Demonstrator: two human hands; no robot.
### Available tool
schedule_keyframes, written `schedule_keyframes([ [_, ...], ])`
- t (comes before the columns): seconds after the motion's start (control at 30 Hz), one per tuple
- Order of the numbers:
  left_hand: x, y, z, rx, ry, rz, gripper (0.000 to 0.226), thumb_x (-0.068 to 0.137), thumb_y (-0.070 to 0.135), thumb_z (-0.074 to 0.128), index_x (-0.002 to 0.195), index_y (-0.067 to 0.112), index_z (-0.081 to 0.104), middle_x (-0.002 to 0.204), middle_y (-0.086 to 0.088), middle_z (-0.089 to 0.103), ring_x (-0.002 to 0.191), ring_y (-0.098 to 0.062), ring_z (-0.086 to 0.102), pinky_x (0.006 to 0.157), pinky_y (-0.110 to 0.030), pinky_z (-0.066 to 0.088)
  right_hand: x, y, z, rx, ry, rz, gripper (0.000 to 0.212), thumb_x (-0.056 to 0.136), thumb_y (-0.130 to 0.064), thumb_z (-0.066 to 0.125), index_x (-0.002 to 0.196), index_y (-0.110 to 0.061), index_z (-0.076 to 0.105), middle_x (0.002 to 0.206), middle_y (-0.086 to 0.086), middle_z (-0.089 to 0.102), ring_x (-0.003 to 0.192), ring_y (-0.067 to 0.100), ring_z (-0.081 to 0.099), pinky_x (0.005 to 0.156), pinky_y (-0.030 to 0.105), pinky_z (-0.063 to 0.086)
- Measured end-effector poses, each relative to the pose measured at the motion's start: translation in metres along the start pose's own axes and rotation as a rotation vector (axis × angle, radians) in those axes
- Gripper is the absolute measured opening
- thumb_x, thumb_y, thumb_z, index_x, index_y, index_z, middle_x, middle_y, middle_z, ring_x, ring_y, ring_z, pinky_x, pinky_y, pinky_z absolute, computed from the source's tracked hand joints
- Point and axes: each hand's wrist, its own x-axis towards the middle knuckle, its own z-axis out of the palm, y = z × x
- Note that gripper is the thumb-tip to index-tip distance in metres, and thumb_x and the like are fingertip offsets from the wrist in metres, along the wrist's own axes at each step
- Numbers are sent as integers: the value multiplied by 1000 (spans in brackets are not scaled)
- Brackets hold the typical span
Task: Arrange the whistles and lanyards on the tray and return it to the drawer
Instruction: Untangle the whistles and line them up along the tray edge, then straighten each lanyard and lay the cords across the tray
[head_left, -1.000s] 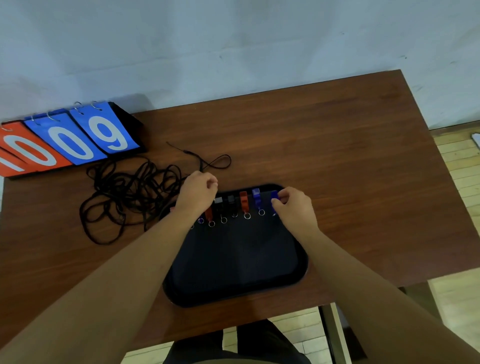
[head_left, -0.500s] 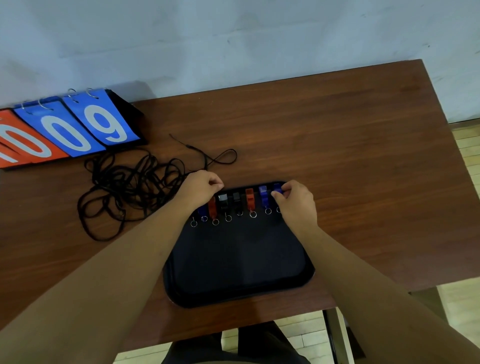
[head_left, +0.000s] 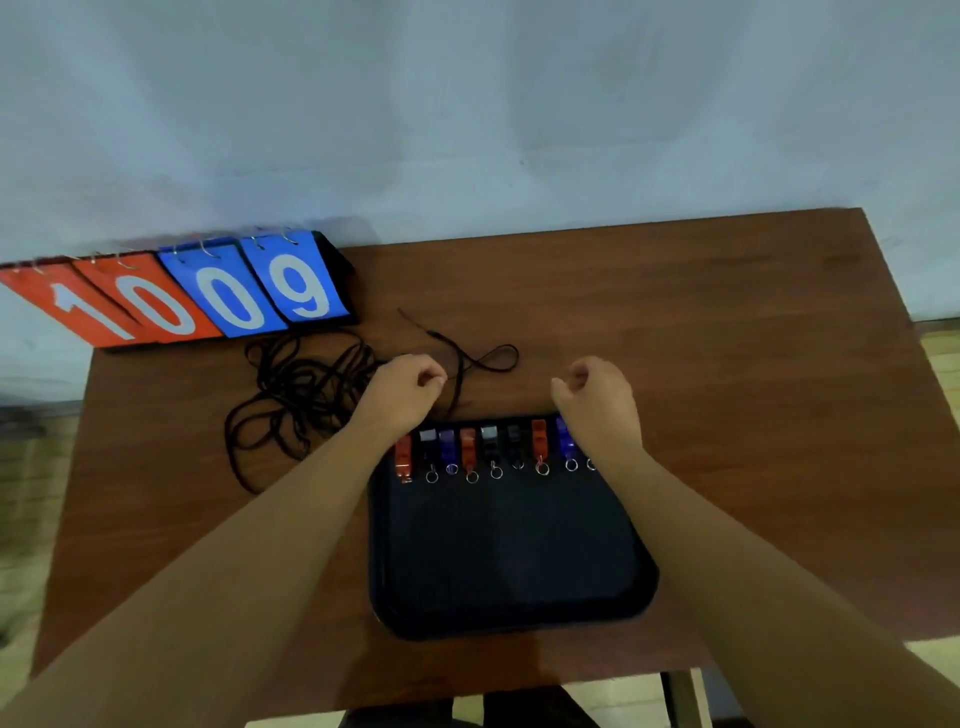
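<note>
Tray: a black tray (head_left: 509, 561), matte and rectangular with rounded corners and a low raised rim, sits at the near edge of the table (head_left: 727, 364), about midway along it.
Whistles: a row of small plastic whistles (head_left: 491, 447) lies side by side along the tray's far rim. They are orange, blue, grey-topped and black, and most show a thin metal ring (head_left: 471, 476) at the near end.
Lanyards: thin black cord lanyards (head_left: 296, 395) lie in a loose tangle on the bare wood left of the tray. One loop (head_left: 493, 358) lies apart, nearer the far edge.
Left hand: the left hand (head_left: 405, 395) is just past the tray's far left corner, fingers curled in and thumb against forefinger. A strand of cord runs right beside the fingertips, but the blur makes it impossible to tell whether the strand is pinched.
Right hand: the right hand (head_left: 597, 400) is over the tray's far right corner, fingers clenched loosely on nothing.
Hidden: the right wrist covers the last whistle, so only its ring shows. The black whistles blend into the tray.
Table: smooth brown wood grain.
Scoreboard: a flip scoreboard (head_left: 208, 296) at the far left corner has orange and blue cards on wire rings. It overhangs the left edge and is cut off by the frame.
</note>
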Motion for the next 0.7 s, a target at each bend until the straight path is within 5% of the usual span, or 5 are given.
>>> schedule_keyframes([
  [0.13, -6, -33, -25, 84, 82, 33, 14, 95, 18, 58, 103, 17, 70, 103, 0, 60, 97, -15, 56, 81, -22, 36, 12, -48, 24, -25, -109, -99, 29, 89, -25, 67, 116, -18, 62, 117, 1, 58, 101, 18, 60, 92, 41, 54],
  [0.27, -10, -73, -38, 140, 114, 12, 20, 96, 16, 57, 112, 17, 68, 111, 0, 54, 111, -18, 50, 96, -29, 44, 19, -82, 60, -103, -271, -143, 34, 88, -25, 70, 121, -18, 61, 121, 3, 56, 103, 19, 58, 93, 39, 53],
  [0.47, -6, -119, -36, 116, 17, -80, 43, 95, 25, 62, 137, 21, 56, 123, -6, 49, 121, -25, 46, 104, -36, 44, 29, -106, 108, -227, -394, -235, 42, 90, -21, 68, 130, -15, 59, 131, 10, 51, 109, 26, 59, 98, 40, 50],
  [0.7, 9, -143, -30, 87, 16, -2, 31, 91, 15, 69, 121, 14, 65, 115, -8, 50, 111, -23, 52, 90, -20, 37, 38, -102, 129, -431, -341, -235, 22, 94, -15, 61, 114, -9, 66, 125, 14, 55, 103, 29, 62, 89, 40, 54],
])
